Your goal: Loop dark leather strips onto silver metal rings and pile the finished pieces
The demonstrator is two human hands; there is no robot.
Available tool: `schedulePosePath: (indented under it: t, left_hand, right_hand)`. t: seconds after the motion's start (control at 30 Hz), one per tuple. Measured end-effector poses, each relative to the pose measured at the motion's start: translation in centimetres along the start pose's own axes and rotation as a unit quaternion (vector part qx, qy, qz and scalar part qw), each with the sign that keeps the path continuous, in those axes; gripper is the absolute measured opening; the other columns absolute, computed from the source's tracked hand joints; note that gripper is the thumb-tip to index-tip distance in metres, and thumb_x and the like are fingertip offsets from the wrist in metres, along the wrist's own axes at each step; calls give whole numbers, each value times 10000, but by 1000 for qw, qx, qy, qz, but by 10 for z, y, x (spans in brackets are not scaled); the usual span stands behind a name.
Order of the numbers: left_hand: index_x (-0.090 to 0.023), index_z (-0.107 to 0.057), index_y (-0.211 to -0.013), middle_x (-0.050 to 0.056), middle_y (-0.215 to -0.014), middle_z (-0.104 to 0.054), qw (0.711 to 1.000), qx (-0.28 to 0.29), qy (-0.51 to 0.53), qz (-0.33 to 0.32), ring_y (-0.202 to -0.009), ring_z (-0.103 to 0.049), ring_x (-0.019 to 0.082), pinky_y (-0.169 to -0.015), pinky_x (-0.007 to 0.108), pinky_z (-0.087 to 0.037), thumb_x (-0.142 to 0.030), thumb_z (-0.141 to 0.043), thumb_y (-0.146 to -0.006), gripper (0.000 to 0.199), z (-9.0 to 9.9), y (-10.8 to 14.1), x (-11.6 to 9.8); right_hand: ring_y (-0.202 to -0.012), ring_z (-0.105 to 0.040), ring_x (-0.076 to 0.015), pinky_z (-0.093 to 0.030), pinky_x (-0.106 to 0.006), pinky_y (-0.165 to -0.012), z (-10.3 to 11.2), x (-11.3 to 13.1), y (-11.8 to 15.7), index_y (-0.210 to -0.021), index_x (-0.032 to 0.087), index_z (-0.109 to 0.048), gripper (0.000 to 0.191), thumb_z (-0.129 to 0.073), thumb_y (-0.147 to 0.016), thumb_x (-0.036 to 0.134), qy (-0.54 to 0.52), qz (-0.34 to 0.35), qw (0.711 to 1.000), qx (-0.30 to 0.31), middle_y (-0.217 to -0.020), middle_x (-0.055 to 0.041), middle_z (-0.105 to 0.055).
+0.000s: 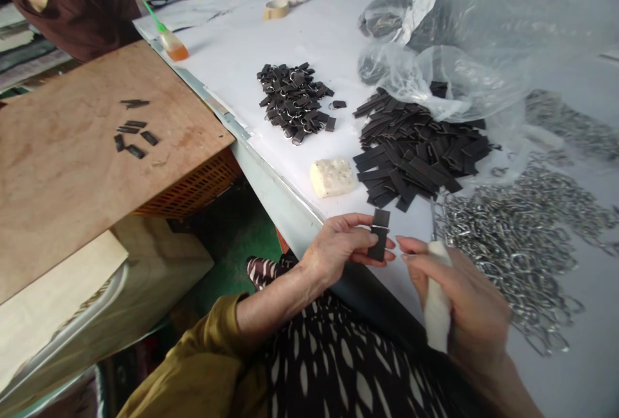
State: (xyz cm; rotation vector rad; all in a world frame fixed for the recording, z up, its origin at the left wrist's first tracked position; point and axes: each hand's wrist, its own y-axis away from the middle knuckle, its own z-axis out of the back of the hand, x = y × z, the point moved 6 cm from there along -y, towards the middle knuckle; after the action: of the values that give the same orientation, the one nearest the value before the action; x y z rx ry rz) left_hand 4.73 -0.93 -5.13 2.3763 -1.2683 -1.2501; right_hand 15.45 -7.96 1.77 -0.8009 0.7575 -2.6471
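Pinched in my left hand (333, 247) is a short dark strip (378, 247), with a thin metal ring (381, 228) around it. My right hand (471, 298) grips an awl-like tool by its white wrapped handle (438, 308); its thin metal shaft points away from me, and the tip's exact shape is hard to see. The right fingertips are close to the strip but apart from it. Beyond my hands lies a pile of loose dark strips (420, 153). Metal rings (512, 257) are heaped beside my right hand. Farther off is a pile of folded strips with rings (293, 102).
A pale yellowish block (333, 177) lies near the table edge. Clear plastic bags (449, 76) rest behind the strips. At the back are a tape roll (276, 9) and a bottle of orange liquid (173, 45). Left stands a wooden board (97, 179); a person (82, 15) is beyond it.
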Motion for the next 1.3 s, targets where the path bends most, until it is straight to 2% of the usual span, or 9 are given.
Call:
schedulePosePath:
  t: [0.2,0.33,0.47,0.57,0.63,0.73,0.87,1.1,1.3]
  left_hand:
    - [-116,-671,-851,21,-657,-671,997,-71,38,-10,-559,-592,105,-635,242,-442,-146,-711,-569,287,10,0,3]
    - [-134,-679,-809,5,-651,-671,993,-77,86,0,-553,-587,94,-614,223,-435,-108,-712,-555,257,7,4,6]
    - [-117,-670,-839,27,-677,-684,993,-52,104,22,-593,-621,131,-650,257,-479,-102,-680,-558,281,1,8,6]
    - [-86,-656,-815,76,-707,-691,994,-22,97,39,-643,-646,170,-676,289,-504,-243,-676,-628,245,-1,6,8]
    - [-100,-628,-739,80,-685,-688,995,-26,95,35,-617,-644,170,-649,289,-513,-291,-688,-640,223,1,3,10]
    - [-136,-558,-645,26,-574,-649,993,-62,96,11,-522,-620,153,-580,283,-520,-225,-731,-591,201,4,1,12]
    - [-131,-571,-671,9,-549,-626,993,-94,57,-40,-501,-619,153,-565,283,-524,-239,-737,-602,209,1,4,7]
    - [-96,-637,-763,36,-588,-639,988,-66,-43,-130,-545,-603,118,-661,264,-509,-295,-613,-777,201,-7,13,-3]
    - [-112,-680,-840,32,-714,-658,983,-51,-77,-160,-683,-587,123,-715,245,-465,-225,-709,-690,190,-10,18,-7]
  right_hand:
    - [-921,-594,-291,-475,-417,-708,-14,21,-7,-889,157,-560,155,-528,-803,32,83,165,981,64,-1024,-188,-656]
    - [-914,-589,-292,-487,-417,-709,-20,23,-6,-881,153,-561,165,-516,-795,19,114,189,974,51,-1003,-205,-654]
    - [-915,-590,-260,-500,-402,-728,-16,19,-5,-898,163,-559,196,-530,-783,8,62,146,987,20,-992,-173,-653]
    - [-905,-590,-243,-502,-397,-724,-13,14,-2,-907,182,-565,206,-544,-782,19,29,116,993,11,-996,-139,-656]
    - [-903,-588,-240,-502,-395,-721,-13,11,1,-916,186,-570,218,-557,-775,20,10,105,994,14,-1015,-130,-653]
    - [-909,-589,-221,-506,-376,-740,-14,5,3,-956,202,-571,254,-565,-775,25,-27,57,998,18,-1042,-101,-646]
    - [-876,-612,-190,-500,-342,-766,-14,-4,-1,-968,224,-560,224,-571,-801,77,-53,-53,997,-5,-966,-46,-655]
    - [-757,-607,-161,-479,-284,-678,-10,-11,-14,-929,224,-568,118,-599,-818,251,-41,-197,979,-39,-869,-21,-631]
    - [-698,-587,-139,-468,-252,-596,-11,-15,-19,-891,222,-547,103,-595,-820,278,-99,-230,968,-1,-820,-7,-618]
